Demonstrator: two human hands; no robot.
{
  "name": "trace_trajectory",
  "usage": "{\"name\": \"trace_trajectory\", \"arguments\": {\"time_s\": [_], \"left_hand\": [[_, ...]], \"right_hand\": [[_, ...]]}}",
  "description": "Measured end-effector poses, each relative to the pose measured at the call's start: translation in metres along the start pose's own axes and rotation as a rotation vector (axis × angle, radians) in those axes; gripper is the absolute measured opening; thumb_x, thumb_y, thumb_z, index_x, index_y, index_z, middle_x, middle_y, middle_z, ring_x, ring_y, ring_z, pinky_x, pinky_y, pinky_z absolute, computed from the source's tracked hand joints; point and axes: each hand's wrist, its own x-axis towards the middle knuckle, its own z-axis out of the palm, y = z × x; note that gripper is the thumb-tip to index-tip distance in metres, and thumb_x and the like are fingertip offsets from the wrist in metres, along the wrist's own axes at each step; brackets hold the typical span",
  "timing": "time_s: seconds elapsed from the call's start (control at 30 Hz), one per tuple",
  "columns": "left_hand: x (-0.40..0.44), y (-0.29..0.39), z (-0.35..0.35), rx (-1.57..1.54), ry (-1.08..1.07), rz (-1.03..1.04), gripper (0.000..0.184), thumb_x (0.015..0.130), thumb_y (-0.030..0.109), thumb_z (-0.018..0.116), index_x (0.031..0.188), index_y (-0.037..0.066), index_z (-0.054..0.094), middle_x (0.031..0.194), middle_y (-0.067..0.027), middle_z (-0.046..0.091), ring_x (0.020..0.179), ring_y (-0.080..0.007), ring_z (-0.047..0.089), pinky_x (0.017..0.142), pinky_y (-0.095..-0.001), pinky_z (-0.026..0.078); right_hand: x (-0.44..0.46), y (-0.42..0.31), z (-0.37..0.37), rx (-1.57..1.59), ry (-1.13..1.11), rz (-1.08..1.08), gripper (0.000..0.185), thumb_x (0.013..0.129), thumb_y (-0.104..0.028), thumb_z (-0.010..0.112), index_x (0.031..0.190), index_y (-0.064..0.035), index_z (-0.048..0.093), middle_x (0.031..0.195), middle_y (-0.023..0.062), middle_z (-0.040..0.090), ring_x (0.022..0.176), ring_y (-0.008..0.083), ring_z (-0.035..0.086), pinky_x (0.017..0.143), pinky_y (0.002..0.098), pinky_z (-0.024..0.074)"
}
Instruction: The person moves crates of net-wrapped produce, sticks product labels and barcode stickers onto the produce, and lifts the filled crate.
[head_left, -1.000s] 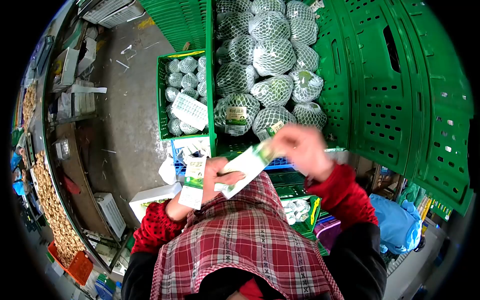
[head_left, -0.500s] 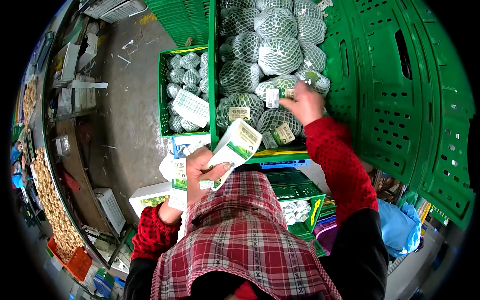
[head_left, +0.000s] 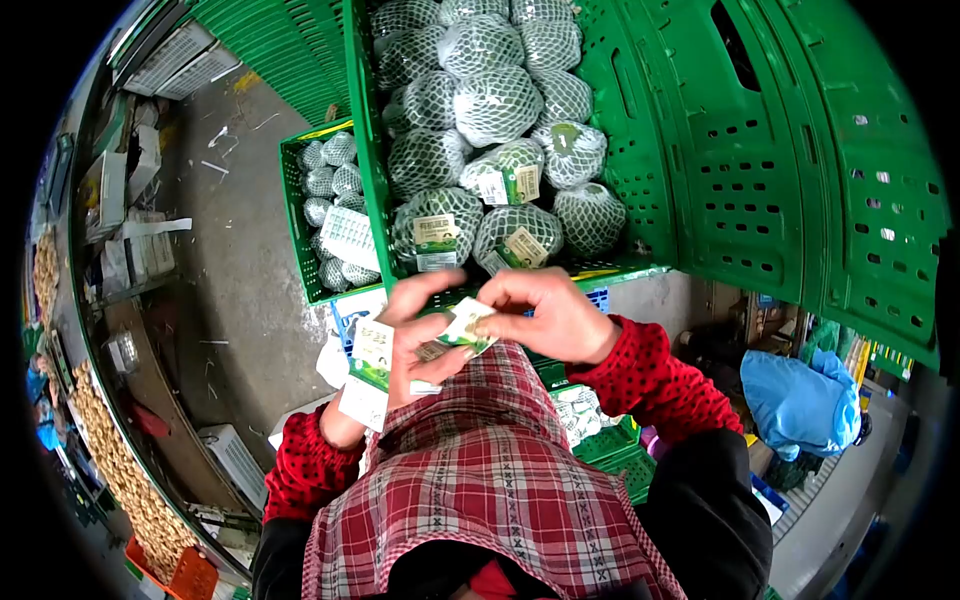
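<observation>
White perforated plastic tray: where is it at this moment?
In the head view, the tray lies on the person's left, atop the white-netted round produce in the smaller green plastic crate, just left of the large green plastic crate.

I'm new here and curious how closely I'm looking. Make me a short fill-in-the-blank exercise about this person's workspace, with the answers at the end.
The large crate in front of the person is coloured ____. In it, the number of net-wrapped items that clearly show a printed tag is ____. The right hand pinches a small label, while the long label strip lies against the ____ hand. The red sleeves are patterned with black ____.

Missing words: green; three; left; dots
</observation>
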Motion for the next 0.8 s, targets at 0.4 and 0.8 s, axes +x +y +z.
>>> {"name": "trace_trajectory", "arguments": {"time_s": [0.4,0.8], "left_hand": [[-0.016,-0.001,0.027,-0.209,-0.123,-0.333,0.019,0.088,0.013,0.067,0.104,0.001,0.066,0.079,-0.0088,0.062,0.069,-0.0160,0.059,0.060,-0.0297,0.045],[0.002,-0.006,0.013,-0.220,-0.001,-0.260,0.014,0.087,0.007,0.066,0.100,0.001,0.064,0.079,-0.0067,0.053,0.067,-0.0165,0.052,0.058,-0.0293,0.040]], "right_hand": [[-0.004,0.084,-0.185,-0.799,0.186,0.271,0.031,0.067,-0.014,0.080,0.086,-0.0033,0.057,0.078,0.0099,0.065,0.075,0.0223,0.064,0.065,0.0375,0.0490],[0.029,0.122,-0.138,-1.471,-0.190,0.298,0.069,0.057,-0.034,0.087,0.106,0.0004,0.052,0.091,0.0207,0.063,0.085,0.0352,0.065,0.070,0.0440,0.0526]]}}
